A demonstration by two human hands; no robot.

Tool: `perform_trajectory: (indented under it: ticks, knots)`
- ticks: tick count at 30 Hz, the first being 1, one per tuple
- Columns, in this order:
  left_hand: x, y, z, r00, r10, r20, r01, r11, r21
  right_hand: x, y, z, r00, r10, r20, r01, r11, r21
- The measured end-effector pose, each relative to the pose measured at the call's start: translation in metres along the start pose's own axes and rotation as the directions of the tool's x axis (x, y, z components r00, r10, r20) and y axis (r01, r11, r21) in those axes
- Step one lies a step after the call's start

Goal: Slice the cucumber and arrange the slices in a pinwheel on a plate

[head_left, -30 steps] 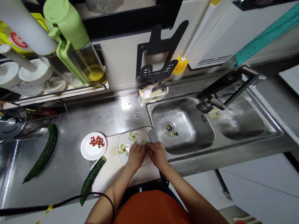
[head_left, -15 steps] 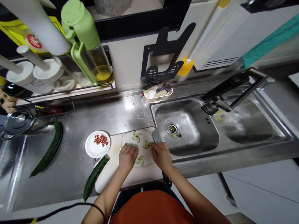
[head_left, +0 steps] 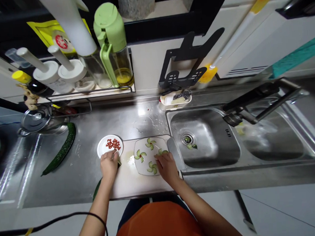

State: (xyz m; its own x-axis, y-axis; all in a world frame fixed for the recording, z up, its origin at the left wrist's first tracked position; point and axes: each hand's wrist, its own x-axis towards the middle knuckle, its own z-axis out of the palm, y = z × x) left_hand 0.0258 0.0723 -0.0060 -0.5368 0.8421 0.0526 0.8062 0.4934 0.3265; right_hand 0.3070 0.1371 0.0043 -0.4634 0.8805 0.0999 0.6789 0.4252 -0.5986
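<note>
My left hand (head_left: 109,165) rests at the near rim of a small white dish (head_left: 102,149) holding red bits (head_left: 113,144); its fingers are curled, and whether they hold anything is hidden. My right hand (head_left: 165,166) lies on the right near edge of a white plate (head_left: 143,167) with cucumber-slice flowers (head_left: 140,155), fingers bent at the slices by the rim. The plate sits on a pale cutting board (head_left: 126,183). A half cucumber (head_left: 96,190) pokes out beside my left forearm.
A whole cucumber (head_left: 60,152) lies on the steel counter at left, near a pot lid (head_left: 36,120). A knife blade (head_left: 175,154) rests at the board's right edge. The double sink (head_left: 202,136) with tap (head_left: 253,102) lies right. A rack of bottles (head_left: 89,70) stands behind.
My left hand moved left from the plate to the small dish of red bits. My right hand stayed at the plate's right edge. The view shifted, so everything sits further right.
</note>
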Motion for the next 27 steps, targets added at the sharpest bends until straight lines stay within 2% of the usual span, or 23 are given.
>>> perform_trajectory:
  ticks: [10, 16, 23, 27]
  knots:
    - [0.013, 0.005, 0.005, 1.000, 0.011, 0.026, -0.012, 1.000, 0.025, -0.001, -0.006, 0.003, 1.000, -0.005, 0.009, 0.005, 1.000, 0.010]
    - [0.025, 0.010, -0.001, 0.989, -0.017, 0.149, 0.010, 0.999, 0.050, -0.003, -0.006, 0.004, 1.000, -0.009, 0.006, 0.009, 1.000, 0.004]
    - [0.029, 0.012, -0.003, 0.979, -0.030, 0.202, 0.042, 0.997, -0.059, -0.002, -0.007, 0.006, 0.999, 0.002, 0.034, -0.001, 1.000, -0.020]
    - [0.030, 0.013, -0.004, 0.974, -0.074, 0.215, 0.093, 0.992, -0.080, 0.000, -0.008, 0.006, 0.999, 0.000, 0.052, 0.001, 1.000, -0.022]
